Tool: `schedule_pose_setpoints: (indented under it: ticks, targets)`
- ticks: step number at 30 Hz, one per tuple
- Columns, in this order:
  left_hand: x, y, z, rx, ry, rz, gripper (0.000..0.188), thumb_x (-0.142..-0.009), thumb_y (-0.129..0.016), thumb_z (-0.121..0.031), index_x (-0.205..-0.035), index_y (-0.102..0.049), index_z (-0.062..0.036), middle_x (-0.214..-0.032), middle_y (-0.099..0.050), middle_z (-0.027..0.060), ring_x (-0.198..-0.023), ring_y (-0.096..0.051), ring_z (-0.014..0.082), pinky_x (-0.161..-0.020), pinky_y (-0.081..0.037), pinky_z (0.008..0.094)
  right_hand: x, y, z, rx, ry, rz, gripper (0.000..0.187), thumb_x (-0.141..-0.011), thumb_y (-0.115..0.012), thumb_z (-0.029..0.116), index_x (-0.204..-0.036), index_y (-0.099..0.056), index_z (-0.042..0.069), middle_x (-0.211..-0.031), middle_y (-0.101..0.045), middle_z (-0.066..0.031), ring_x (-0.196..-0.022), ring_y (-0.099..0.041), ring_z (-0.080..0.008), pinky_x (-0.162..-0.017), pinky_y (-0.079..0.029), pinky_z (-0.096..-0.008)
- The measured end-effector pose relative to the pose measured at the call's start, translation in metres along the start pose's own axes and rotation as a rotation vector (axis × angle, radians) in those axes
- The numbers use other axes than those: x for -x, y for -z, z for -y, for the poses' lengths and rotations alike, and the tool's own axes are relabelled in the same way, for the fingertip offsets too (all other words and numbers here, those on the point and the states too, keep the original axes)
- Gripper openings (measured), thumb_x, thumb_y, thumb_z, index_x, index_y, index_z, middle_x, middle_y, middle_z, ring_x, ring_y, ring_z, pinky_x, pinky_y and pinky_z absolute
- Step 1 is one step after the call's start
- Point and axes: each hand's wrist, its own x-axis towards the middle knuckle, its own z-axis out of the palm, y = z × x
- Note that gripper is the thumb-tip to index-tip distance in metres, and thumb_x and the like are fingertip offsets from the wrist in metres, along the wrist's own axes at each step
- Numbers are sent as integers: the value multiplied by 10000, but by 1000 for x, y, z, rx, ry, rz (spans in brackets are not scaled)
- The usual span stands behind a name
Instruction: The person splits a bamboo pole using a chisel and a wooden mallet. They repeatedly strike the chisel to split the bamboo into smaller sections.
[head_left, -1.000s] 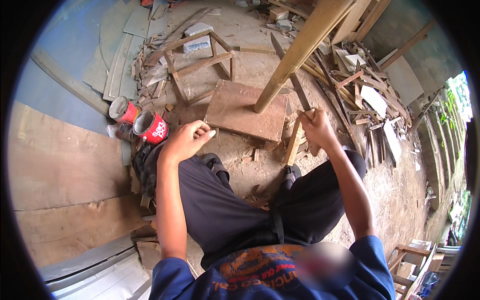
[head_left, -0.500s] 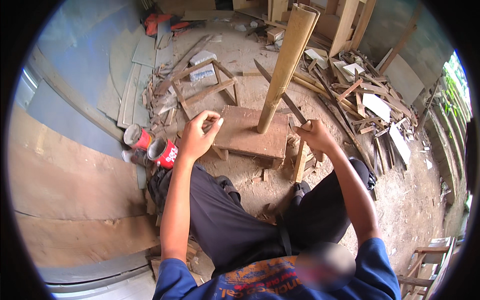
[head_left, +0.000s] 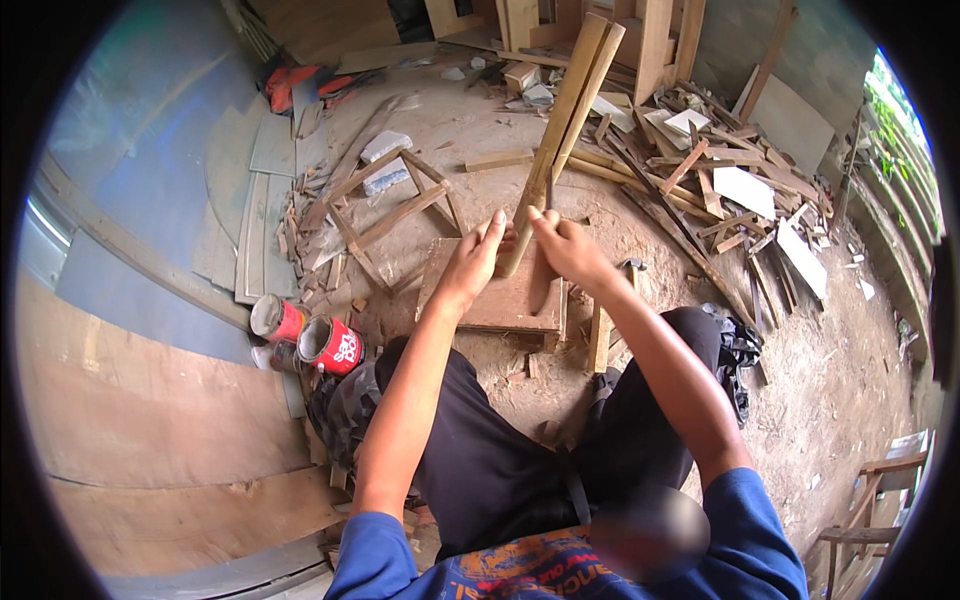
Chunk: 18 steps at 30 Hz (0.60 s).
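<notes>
The left hand (head_left: 476, 262), no longer free, now curls round the bamboo pole (head_left: 553, 140), apparently steadying it. At three o'clock, the right hand (head_left: 567, 248) clenches the knife (head_left: 541, 287).

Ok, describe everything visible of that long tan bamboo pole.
The long tan bamboo pole looks smooth, with a dark lengthwise gap from its upper end. It slants toward the picture's upper right, lower end over a low brown wooden platform; contact is unclear. The left hand seems to grip it low; the right hand, with a brown-handled knife, is alongside.
</notes>
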Motion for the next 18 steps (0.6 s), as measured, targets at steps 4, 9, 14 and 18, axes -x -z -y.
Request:
schedule_pose_setpoints:
  ticks: [4, 9, 14, 18]
  targets:
    - [0, -4, 7, -9, 11, 145, 674, -1014, -375, -594, -1342, -531, -26, -1061, -666, 53, -941, -630, 133, -729, -525, 290, -7, -22, 14, 42, 118, -54, 624, -1023, -389, 522, -1030, -623, -56, -937, -670, -327, -997, -651, -469, -886, -512, -492]
    - [17, -12, -10, 94, -36, 33, 614, -1011, -373, -590, -1229, -579, -54, -898, -657, 43, -710, -617, 121, -560, -484, 261, -6, -28, 23, 45, 183, -62, 568, -1031, -380, 492, -982, -636, -13, -853, -667, -306, -928, -653, -470, -839, -515, -493]
    - [29, -22, 7, -7, -88, -339, 640, -1004, -377, -604, -1344, -473, -70, -1120, -616, 96, -906, -621, 157, -716, -511, 297, -8, -41, 9, -155, 117, -68, 655, -1008, -443, 550, -929, -659, -63, -777, -674, -187, -733, -676, -283, -714, -541, -427]
    - [25, 13, 26, -55, -45, -355, 595, -998, -460, -553, -1359, -446, -80, -1192, -594, 103, -968, -608, 165, -781, -506, 317, 11, -30, -5, -382, -97, 49, 615, -1033, -406, 518, -1075, -603, -63, -836, -651, -157, -690, -645, -241, -653, -551, -384]
